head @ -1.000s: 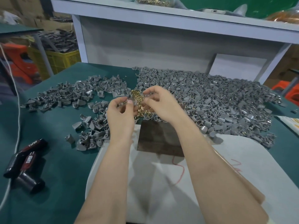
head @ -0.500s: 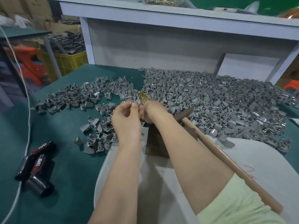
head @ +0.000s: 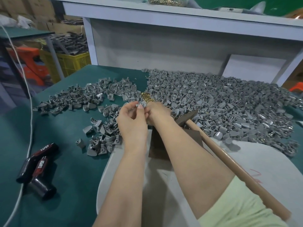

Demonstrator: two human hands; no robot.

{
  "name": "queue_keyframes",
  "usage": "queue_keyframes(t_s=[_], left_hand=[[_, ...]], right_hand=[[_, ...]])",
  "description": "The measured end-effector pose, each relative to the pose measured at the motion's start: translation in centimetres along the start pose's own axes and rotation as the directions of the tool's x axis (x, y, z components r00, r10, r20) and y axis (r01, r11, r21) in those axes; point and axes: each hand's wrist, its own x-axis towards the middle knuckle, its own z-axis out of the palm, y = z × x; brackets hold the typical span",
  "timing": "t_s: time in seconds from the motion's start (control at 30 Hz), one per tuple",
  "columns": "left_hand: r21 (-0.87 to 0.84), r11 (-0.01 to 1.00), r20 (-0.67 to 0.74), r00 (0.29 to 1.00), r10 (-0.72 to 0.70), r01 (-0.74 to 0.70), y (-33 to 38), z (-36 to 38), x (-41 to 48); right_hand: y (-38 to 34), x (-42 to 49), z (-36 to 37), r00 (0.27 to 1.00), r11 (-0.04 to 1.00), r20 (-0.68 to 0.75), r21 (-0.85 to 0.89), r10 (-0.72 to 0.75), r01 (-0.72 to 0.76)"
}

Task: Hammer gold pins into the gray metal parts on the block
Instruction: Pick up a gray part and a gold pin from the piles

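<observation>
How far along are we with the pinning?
Done: unclear; a smaller spread of gray parts lies left, pins not discernible. In hand: the left hand pinches one gray part, the right hand meets it beside the gold pins; the hammer lies unheld at the block. Left: the big heap.

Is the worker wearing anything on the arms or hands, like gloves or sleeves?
No gloves: the left hand and right hand are bare, with no ring, watch or bracelet showing. Both forearms are uncovered. A pale yellow-green short sleeve covers the right upper arm.
</observation>
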Motion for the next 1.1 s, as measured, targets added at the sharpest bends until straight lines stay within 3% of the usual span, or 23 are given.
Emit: queue_keyframes(t_s=[0.33,0.87,1.1], left_hand=[[0.016,1.000,-0.035,0.999,0.000,0.000,-0.4,-0.1,0.3],[0.047,0.999,-0.083,0.996,0.025,-0.022,-0.5,-0.2,0.4],[0.010,1.000,-0.077,0.997,0.024,-0.024,-0.4,-0.2,0.3]], right_hand=[[-0.4,0.2,0.2,1.000,0.996,-0.012,-0.088,0.004,-0.005],[-0.3,0.6,0.5,0.998,1.000,0.059,0.008,0.008,-0.009],[-0.3,1.5,0.9,0.998,0.981,0.023,0.185,0.061,-0.064]])
